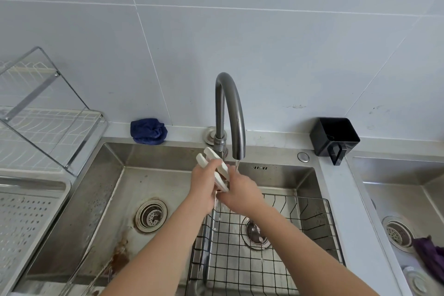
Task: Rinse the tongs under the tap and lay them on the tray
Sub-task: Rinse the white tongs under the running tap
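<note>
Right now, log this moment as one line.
step: rinse | tap: running | tongs: white, under it | left hand: grips tongs | right hand: holds lower end | tray: tongs not on it

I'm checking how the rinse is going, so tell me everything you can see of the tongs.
The tongs are white and plastic-looking, two flat arms whose rounded ends stand apart, pointing up-left toward the base of the tap. They slant down to the right over the sink, lower end hidden between the hands. The left hand grips their middle; the right hand holds the lower part, where the water falls.
</note>
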`<state>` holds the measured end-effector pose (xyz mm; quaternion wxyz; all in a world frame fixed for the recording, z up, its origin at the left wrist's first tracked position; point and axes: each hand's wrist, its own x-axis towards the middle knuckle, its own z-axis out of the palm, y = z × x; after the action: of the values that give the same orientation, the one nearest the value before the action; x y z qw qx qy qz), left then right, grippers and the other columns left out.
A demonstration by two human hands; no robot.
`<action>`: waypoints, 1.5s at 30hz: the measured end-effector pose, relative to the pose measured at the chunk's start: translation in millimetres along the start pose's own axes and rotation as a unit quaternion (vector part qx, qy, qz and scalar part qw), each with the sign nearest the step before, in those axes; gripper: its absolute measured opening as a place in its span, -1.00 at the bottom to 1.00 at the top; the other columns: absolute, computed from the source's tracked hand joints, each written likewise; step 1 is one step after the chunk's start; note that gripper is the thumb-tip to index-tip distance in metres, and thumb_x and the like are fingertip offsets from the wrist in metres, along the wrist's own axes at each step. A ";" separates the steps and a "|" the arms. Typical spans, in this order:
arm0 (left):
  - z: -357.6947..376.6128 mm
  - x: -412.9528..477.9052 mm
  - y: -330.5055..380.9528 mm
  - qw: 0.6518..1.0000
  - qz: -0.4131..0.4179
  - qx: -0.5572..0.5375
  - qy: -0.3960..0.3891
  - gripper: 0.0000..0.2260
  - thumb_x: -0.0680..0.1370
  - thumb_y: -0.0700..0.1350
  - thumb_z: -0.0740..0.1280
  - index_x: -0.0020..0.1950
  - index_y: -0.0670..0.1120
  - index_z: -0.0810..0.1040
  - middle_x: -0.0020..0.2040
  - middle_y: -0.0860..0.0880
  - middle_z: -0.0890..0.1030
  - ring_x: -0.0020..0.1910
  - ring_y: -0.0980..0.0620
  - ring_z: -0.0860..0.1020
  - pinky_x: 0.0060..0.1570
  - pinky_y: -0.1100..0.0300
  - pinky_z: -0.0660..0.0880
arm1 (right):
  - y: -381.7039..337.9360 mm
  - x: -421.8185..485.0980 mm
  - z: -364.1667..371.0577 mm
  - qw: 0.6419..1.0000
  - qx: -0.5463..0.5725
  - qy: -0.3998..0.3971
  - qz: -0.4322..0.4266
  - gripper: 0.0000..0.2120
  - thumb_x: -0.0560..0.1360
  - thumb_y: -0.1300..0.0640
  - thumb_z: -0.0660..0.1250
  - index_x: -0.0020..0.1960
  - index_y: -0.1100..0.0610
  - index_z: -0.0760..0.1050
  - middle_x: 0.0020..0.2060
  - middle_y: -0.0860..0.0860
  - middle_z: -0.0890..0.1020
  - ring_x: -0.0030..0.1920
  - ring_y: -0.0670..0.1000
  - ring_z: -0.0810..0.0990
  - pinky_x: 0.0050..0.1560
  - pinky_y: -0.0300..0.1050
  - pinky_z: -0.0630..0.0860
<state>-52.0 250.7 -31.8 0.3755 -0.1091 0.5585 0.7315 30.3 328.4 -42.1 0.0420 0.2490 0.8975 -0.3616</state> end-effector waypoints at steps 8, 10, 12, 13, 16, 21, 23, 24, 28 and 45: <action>-31.0 4.0 14.2 0.981 0.011 -0.187 -0.047 -0.74 0.48 -0.06 0.48 0.07 -0.19 0.61 0.00 -0.16 0.70 -0.01 -0.10 0.72 0.05 0.00 0.61 | 1.4 2.7 -4.5 0.998 -0.028 0.006 -0.050 -0.52 0.37 -0.26 0.40 0.17 -0.17 0.28 -0.22 -0.14 0.58 -0.23 -0.01 0.59 -0.23 -0.10 0.44; -35.5 4.7 14.2 0.972 0.023 -0.231 -0.045 -0.80 0.46 -0.05 0.49 -0.03 -0.16 0.67 0.00 -0.17 0.72 0.05 -0.12 0.73 0.10 -0.03 0.61 | 13.4 -4.5 -5.7 0.998 0.024 -0.019 -0.051 -0.57 0.36 -0.34 0.44 0.00 -0.22 0.27 -0.27 -0.13 0.58 -0.30 -0.12 0.54 -0.32 -0.17 0.40; -32.4 0.4 10.1 0.971 0.022 -0.233 -0.054 -0.82 0.47 -0.03 0.49 -0.10 -0.14 0.73 0.02 -0.17 0.74 0.08 -0.13 0.72 0.16 -0.08 0.61 | 17.8 -8.2 -5.2 0.997 0.028 -0.023 -0.066 -0.60 0.37 -0.36 0.42 -0.10 -0.27 0.23 -0.29 -0.12 0.58 -0.33 -0.15 0.53 -0.37 -0.25 0.34; -28.9 -2.1 6.3 0.973 0.016 -0.223 -0.057 -0.81 0.45 -0.03 0.50 -0.07 -0.14 0.73 0.04 -0.15 0.74 0.08 -0.12 0.72 0.16 -0.08 0.61 | 17.4 -7.8 -4.6 0.997 0.021 -0.016 -0.069 -0.60 0.37 -0.32 0.43 -0.12 -0.25 0.21 -0.29 -0.13 0.56 -0.31 -0.12 0.54 -0.37 -0.25 0.33; -15.9 -9.0 -4.5 0.982 0.001 -0.175 -0.077 -0.59 0.42 -0.05 0.50 0.22 -0.15 0.60 0.03 -0.13 0.72 0.05 -0.07 0.70 0.13 -0.01 0.60 | 14.6 -6.7 -1.2 0.996 -0.021 0.025 -0.084 -0.63 0.38 -0.12 0.44 -0.09 -0.15 0.22 -0.23 -0.16 0.48 -0.22 0.00 0.52 -0.31 -0.14 0.34; -19.9 -10.1 3.5 0.985 -0.004 -0.143 -0.094 -0.65 0.44 -0.10 0.49 0.20 -0.11 0.57 0.01 -0.15 0.65 -0.06 -0.09 0.69 -0.01 0.01 0.56 | 34.6 -34.9 9.2 0.994 0.103 -0.007 -0.047 -0.68 0.37 0.04 0.41 -0.08 -0.21 0.29 -0.35 -0.10 0.51 -0.41 -0.15 0.49 -0.41 -0.21 0.42; -24.3 -8.2 7.4 0.986 -0.021 -0.139 -0.092 -0.67 0.46 -0.02 0.50 0.17 -0.08 0.57 -0.05 -0.14 0.62 -0.15 -0.08 0.65 -0.10 0.05 0.57 | 45.6 -49.9 10.7 0.975 0.211 -0.064 -0.003 -0.63 0.31 0.08 0.49 -0.02 -0.20 0.41 -0.30 -0.10 0.51 -0.43 -0.19 0.47 -0.45 -0.28 0.41; -24.8 -8.3 6.7 0.987 -0.031 -0.130 -0.086 -0.66 0.45 0.03 0.50 0.15 -0.09 0.61 -0.08 -0.13 0.63 -0.19 -0.08 0.64 -0.15 0.07 0.59 | 50.1 -55.8 10.8 0.963 0.253 -0.095 0.021 -0.60 0.28 0.10 0.53 0.01 -0.15 0.45 -0.26 -0.06 0.52 -0.42 -0.17 0.47 -0.45 -0.25 0.41; -27.2 -14.4 -7.1 0.991 -0.020 -0.117 -0.063 -0.55 0.52 0.23 0.37 0.20 -0.08 0.68 0.00 -0.12 0.72 -0.08 -0.08 0.68 -0.17 0.05 0.62 | 51.4 -61.6 6.8 0.937 0.311 -0.150 0.047 -0.49 0.25 0.19 0.56 0.14 0.00 0.48 -0.17 0.01 0.52 -0.40 -0.12 0.52 -0.42 -0.21 0.45; -40.0 -24.5 -55.5 0.996 0.011 0.088 -0.007 -0.79 0.64 -0.02 0.28 0.12 -0.04 0.68 0.09 -0.15 0.72 -0.02 -0.04 0.69 0.01 0.02 0.63 | 77.6 -96.7 24.1 0.822 0.540 -0.160 0.084 -0.55 0.26 0.29 0.45 0.15 0.13 0.61 -0.07 0.13 0.58 -0.20 0.08 0.52 -0.26 -0.05 0.48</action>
<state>-8.1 209.4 -72.5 0.3791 -0.0645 0.6193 0.6846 149.1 319.7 -83.9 0.0739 0.2453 0.5151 -0.8179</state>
